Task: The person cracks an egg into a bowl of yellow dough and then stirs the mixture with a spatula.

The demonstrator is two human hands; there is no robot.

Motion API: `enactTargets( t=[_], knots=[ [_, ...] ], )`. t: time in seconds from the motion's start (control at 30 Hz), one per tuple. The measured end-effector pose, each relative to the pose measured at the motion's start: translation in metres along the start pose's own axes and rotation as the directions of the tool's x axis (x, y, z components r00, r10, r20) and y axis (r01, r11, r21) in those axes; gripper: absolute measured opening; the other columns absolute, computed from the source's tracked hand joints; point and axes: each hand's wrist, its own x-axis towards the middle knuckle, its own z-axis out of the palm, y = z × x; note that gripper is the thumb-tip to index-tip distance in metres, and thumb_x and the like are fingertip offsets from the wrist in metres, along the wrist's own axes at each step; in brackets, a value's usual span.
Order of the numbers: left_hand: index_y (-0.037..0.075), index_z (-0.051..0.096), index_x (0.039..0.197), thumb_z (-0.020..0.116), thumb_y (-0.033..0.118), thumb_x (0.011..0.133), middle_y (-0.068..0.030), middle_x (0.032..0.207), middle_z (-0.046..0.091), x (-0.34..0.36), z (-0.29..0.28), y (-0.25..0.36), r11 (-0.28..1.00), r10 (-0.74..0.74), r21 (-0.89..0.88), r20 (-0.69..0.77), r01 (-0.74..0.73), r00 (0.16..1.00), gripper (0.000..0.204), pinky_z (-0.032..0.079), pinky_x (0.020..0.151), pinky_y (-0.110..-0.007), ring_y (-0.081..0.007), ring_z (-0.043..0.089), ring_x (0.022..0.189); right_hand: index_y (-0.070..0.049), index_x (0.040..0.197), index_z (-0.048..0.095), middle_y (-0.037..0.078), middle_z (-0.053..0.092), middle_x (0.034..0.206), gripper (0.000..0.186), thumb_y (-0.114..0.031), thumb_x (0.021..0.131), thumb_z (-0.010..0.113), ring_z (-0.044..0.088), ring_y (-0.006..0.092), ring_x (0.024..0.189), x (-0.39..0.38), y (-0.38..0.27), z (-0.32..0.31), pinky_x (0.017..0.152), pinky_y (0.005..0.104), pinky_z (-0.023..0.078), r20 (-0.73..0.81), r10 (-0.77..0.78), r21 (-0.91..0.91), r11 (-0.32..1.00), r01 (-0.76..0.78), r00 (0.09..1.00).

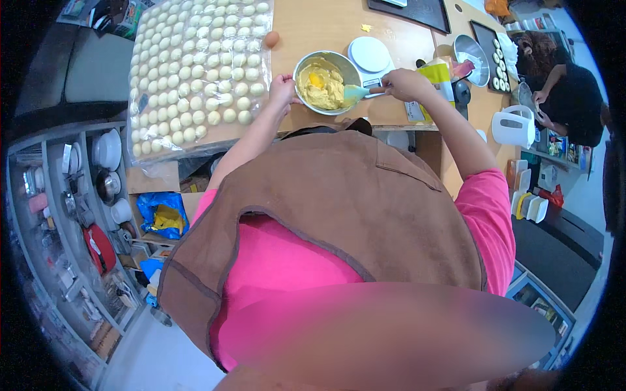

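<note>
bowl (345, 65) first, steel and deep, sitting near the table's (306, 39) front edge, and look at that tilt of risk! right hand (405, 85) has its fingers wrapped round the brown handle of a spatula (355, 93), pale green blade down in the yellow mixture (324, 98). left hand (283, 89) at the opposite side, fingers partly curled and touching the bowl; how firmly they grip, i cannot tell. and there's the yolk (316, 79), round and bright on top (looks whole from up here). what could spoil it? a hard shove on the spatula with a loose left hand, and the bowl could spin or skid toward the apron (326, 176). a quick flick could throw yolk over the rim. over to the right, the white scale (370, 54) stands just beside the bowl: one wide swing of the right wrist might knock it. and that brown egg (271, 39), loose beside the dough balls (189, 72), could roll if the left forearm nudged it.
</note>
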Motion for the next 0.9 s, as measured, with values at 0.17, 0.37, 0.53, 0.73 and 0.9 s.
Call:
enactTargets(
  t=[0.17, 0.37, 0.53, 0.73, 0.9],
  knots=[
    [0.001, 0.042, 0.110, 0.043, 0.006, 0.085, -0.0103, 0.096, 0.049, -0.006, 0.007, -0.010, 0.999, 0.025, -0.048, 0.004, -0.025, 1.000, 0.025, 0.056, 0.045, -0.035, -0.0203, 0.055, 0.081, -0.008, 0.099, 0.062, 0.010, 0.063, 0.080, 0.025, -0.024, 0.081, 0.056, 0.060, 0.0209, 0.066, 0.024, 0.027, 0.069, 0.059, 0.0334, 0.048, 0.048, -0.106, 0.373, 0.924, 0.080, 0.993],
    [0.001, 0.042, 0.107, 0.047, 0.006, 0.085, -0.0108, 0.099, 0.050, -0.013, -0.014, -0.027, 0.993, 0.037, -0.112, -0.020, -0.039, 0.999, 0.023, 0.057, 0.049, -0.038, -0.0201, 0.056, 0.084, -0.006, 0.087, 0.057, 0.001, 0.052, 0.061, 0.021, -0.026, 0.087, 0.052, 0.047, 0.0095, 0.046, 0.016, -0.022, 0.109, 0.039, 0.0256, 0.038, 0.234, 0.030, 0.822, 0.528, -0.214, 0.972],
    [0.002, 0.042, 0.105, 0.044, 0.004, 0.085, -0.0092, 0.098, 0.049, -0.014, -0.023, -0.035, 0.987, 0.027, -0.160, -0.035, -0.032, 0.999, 0.020, 0.058, 0.052, -0.037, -0.0184, 0.056, 0.084, -0.004, 0.082, 0.053, -0.001, 0.047, 0.058, 0.024, -0.025, 0.092, 0.046, 0.044, 0.0082, 0.041, 0.020, -0.039, 0.136, 0.034, 0.0229, 0.035, 0.240, 0.002, 0.969, 0.063, -0.240, 0.971],
    [0.001, 0.040, 0.107, 0.045, 0.003, 0.085, -0.0090, 0.098, 0.049, -0.023, -0.027, -0.027, 0.986, 0.018, -0.167, -0.017, -0.021, 1.000, 0.022, 0.058, 0.057, -0.040, -0.0193, 0.056, 0.084, -0.006, 0.110, 0.050, 0.006, 0.052, 0.065, 0.027, -0.023, 0.090, 0.049, 0.053, 0.0161, 0.050, 0.007, -0.049, 0.089, 0.042, 0.0285, 0.043, 0.137, 0.101, 0.927, 0.338, -0.164, 0.985],
    [0.002, 0.040, 0.107, 0.045, 0.004, 0.086, -0.0096, 0.098, 0.048, -0.020, -0.028, -0.027, 0.988, 0.023, -0.153, 0.005, -0.022, 1.000, 0.022, 0.058, 0.058, -0.041, -0.0206, 0.056, 0.085, -0.021, 0.120, 0.048, 0.012, 0.059, 0.086, 0.038, -0.016, 0.082, 0.052, 0.061, 0.0307, 0.073, 0.014, -0.048, 0.073, 0.061, 0.0435, 0.048, -0.436, -0.130, 0.311, 0.907, 0.284, 0.891]
  ],
)
